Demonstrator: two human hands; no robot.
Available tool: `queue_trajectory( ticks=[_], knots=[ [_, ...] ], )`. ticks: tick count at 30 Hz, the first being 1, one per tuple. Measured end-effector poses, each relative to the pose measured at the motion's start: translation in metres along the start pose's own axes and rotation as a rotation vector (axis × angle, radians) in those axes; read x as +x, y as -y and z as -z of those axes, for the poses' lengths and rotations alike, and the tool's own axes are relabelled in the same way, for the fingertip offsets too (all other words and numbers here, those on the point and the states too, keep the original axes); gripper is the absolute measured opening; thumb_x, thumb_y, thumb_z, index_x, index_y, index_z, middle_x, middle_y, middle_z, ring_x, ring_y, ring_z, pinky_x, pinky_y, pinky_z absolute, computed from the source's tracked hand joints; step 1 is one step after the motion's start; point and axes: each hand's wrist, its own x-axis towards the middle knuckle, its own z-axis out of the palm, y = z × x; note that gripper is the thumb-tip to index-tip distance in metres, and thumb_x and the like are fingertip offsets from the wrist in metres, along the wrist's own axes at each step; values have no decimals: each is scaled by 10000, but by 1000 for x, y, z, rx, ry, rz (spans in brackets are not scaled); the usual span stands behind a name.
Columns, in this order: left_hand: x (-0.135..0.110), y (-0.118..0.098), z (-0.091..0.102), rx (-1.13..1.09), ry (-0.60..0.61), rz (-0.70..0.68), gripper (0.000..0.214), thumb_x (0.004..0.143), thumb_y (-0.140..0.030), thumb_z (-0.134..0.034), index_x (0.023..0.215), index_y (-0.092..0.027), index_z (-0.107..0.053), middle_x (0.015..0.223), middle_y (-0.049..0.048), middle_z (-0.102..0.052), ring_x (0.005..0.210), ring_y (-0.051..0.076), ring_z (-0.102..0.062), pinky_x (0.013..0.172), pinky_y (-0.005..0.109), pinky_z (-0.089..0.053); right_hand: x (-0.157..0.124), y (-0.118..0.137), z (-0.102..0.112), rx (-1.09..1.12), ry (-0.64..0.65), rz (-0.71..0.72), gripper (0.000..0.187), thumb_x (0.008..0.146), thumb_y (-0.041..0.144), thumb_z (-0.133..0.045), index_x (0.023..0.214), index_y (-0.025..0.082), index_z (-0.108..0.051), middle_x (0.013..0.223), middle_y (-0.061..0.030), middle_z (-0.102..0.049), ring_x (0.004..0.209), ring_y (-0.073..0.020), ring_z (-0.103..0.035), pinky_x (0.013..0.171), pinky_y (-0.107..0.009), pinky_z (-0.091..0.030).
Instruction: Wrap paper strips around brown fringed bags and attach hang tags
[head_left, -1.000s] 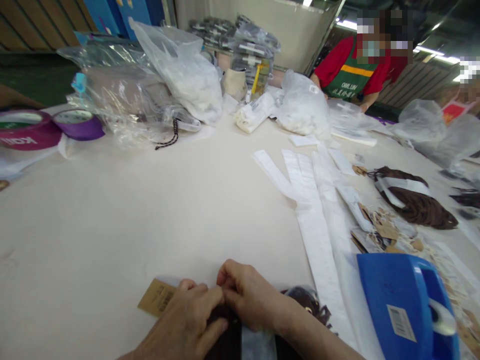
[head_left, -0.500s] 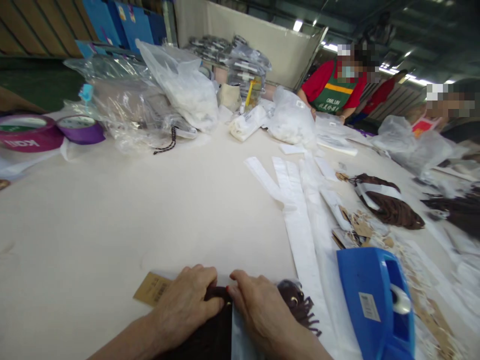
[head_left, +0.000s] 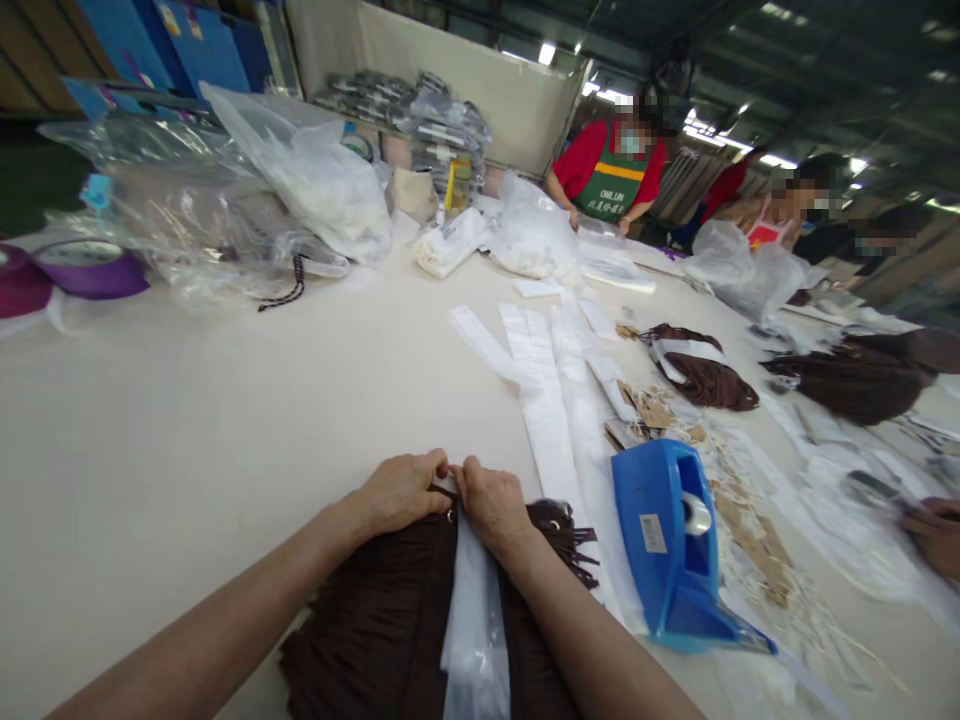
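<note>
A dark brown fringed item [head_left: 375,620] with brass eyelets, which looks like a bag, lies in front of me at the table's near edge. Down its middle runs a translucent white plastic strip [head_left: 472,640]. My left hand [head_left: 401,490] is closed, pinching the item's top edge beside an eyelet. Close against it, my right hand [head_left: 491,505] is closed at the upper end of the strip, its fingertips partly hidden. More fringe and an eyelet show to the right of that hand.
A blue tape dispenser [head_left: 652,550] stands at right, beside long white strips [head_left: 544,400] and loose tags [head_left: 652,405]. Another brown bundle [head_left: 701,365] lies beyond. Plastic bags [head_left: 300,170] and purple tape [head_left: 94,270] sit at back left. Co-workers [head_left: 611,175] stand across the table; another person's hand [head_left: 934,535] is at right.
Both my hands have moved forward, and their fingertips have come together at the item's top edge. More of the brown item shows. The brown tag by my left hand is out of sight.
</note>
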Motion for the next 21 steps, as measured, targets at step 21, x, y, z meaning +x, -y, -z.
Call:
queue_trajectory(
  ticks=[21],
  knots=[
    [-93,-30,-96,371,-282,-429,831,783,-489,-594,1421,-162,-173,1462,202,-221,1347,328,-201,1046,503,-335,-2,5,0,64,-47,-48,328,972,348,-291,959,134,-539,851,-137,-684,831,-237,-671,692,-313,-486]
  ],
)
